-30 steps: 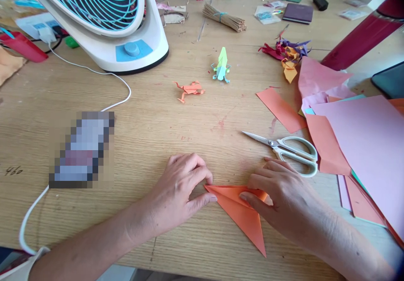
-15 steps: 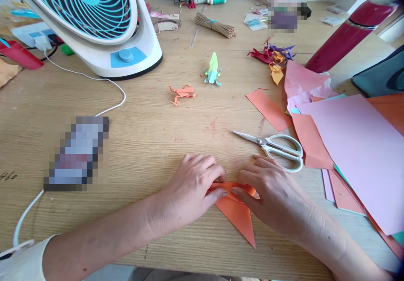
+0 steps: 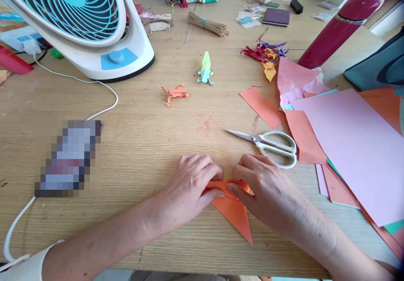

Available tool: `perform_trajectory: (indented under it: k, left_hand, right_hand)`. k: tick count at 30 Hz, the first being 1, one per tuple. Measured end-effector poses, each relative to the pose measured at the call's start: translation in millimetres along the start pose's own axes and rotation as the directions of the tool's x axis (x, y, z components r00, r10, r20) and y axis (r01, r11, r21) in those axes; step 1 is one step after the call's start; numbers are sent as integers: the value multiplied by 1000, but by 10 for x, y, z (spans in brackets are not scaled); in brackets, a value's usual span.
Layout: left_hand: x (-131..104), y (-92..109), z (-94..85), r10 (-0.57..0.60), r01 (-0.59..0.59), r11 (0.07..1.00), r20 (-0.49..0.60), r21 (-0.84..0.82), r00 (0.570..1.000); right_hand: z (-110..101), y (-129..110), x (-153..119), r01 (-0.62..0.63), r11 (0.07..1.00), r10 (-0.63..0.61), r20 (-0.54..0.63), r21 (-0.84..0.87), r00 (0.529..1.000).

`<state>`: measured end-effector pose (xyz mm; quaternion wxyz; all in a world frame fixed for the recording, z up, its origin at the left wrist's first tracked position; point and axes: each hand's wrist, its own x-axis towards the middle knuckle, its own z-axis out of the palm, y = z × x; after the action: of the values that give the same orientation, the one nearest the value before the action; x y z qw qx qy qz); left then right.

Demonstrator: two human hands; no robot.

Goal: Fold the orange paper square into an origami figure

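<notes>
Near the table's front edge lies a partly folded sheet of orange paper point(image 3: 234, 218), one pointed corner aimed toward me. My left hand point(image 3: 197, 182) pinches its upper left edge between thumb and fingers. On the upper right part, my right hand point(image 3: 260, 180) grips the fold, its thumb pressing close to the left thumb. The fingers cover much of the upper fold. White-handled scissors point(image 3: 265, 144) lie just beyond my right hand, tip pointing left. Farther back are an orange origami frog point(image 3: 176, 94) and a green and blue origami figure point(image 3: 205, 68).
A white fan point(image 3: 126, 58) stands back left, a blurred phone point(image 3: 67, 159) with its cable below it. Colored paper sheets point(image 3: 350, 146) are stacked on the right, beside a red thermos point(image 3: 337, 33). Several folded paper figures point(image 3: 268, 58) and a stick bundle point(image 3: 208, 23) lie farther back.
The view has shifted slightly, so most things sit a little farther left. My right hand's fingers have drawn in closer over the orange paper's fold; both hands still hold it.
</notes>
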<state>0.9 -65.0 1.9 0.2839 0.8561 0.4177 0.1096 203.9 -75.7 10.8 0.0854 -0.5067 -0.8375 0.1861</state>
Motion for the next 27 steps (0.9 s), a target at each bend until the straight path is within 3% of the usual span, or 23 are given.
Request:
perform_trajectory:
  k: [7,19,27]
  left_hand:
    - [-1,30,23,-39,38,999,-21,-27,999]
    - [12,169,8,-120,117,990,31,83,992]
    - [3,203,-8,-54,53,997,23,48,998]
  right_hand:
    - [3,-1,3,0,998,0,-1,-61,1000]
    - [-8,-13,-7,-59,996,62,50,-67,997]
    - [-48,-24,-26,-49,998,46,56,37,997]
